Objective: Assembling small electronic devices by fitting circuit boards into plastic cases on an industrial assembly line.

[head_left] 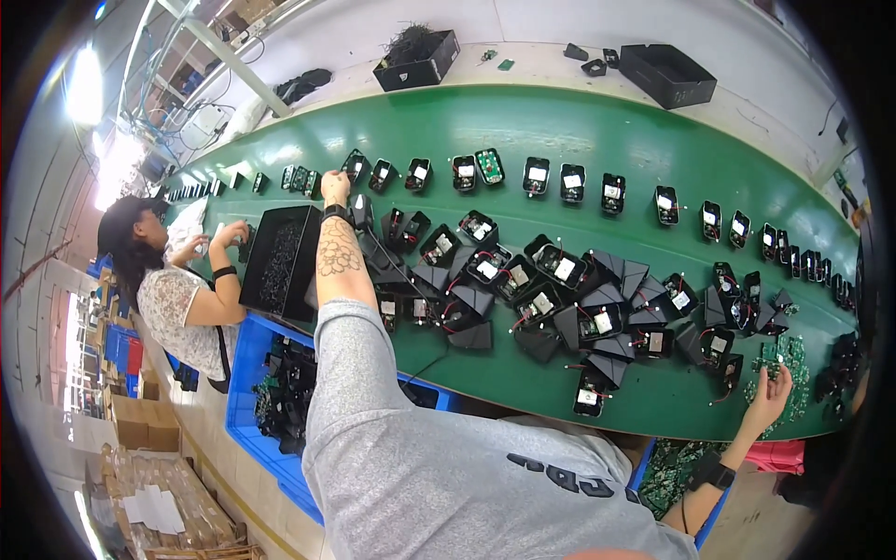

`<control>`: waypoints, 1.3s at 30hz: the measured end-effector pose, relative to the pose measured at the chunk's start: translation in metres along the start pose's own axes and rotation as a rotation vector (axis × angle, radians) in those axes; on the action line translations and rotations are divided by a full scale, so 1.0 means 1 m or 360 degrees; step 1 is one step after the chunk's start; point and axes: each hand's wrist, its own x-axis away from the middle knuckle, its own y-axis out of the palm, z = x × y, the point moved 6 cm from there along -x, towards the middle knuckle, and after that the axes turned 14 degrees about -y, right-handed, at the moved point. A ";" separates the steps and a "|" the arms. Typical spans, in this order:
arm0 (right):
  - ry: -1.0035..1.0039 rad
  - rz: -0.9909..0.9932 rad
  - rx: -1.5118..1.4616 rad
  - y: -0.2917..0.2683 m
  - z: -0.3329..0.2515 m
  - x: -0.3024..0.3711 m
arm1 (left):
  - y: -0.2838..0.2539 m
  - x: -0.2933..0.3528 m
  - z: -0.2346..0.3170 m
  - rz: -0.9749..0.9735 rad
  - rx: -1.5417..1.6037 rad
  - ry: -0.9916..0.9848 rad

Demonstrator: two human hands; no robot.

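Note:
My left hand [336, 187] is stretched far forward over the green bench, its fingers closed beside an open black plastic casing [356, 166] in the back row. What sits in those fingers, if anything, is hidden. At the right end of the bench, my right hand [771, 394] pinches a small green circuit board [769, 362] over a pile of similar boards [791, 387]. Between my arms lies a jumble of black casings [563, 266] with white-labelled parts inside and thin red wires. One casing in the back row shows a green board [489, 166].
A co-worker [191, 289] handles parts on the left, beside a black box of small parts [280, 257]. Blue bins stand below the bench edge, one with black parts [289, 401], another with boards [677, 471]. Black trays [667, 77] sit on the back ledge.

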 end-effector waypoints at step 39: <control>0.0806 -0.1067 -0.1628 0.217 -0.223 0.057 | -0.038 0.633 0.161 -0.2482 0.1274 -0.0675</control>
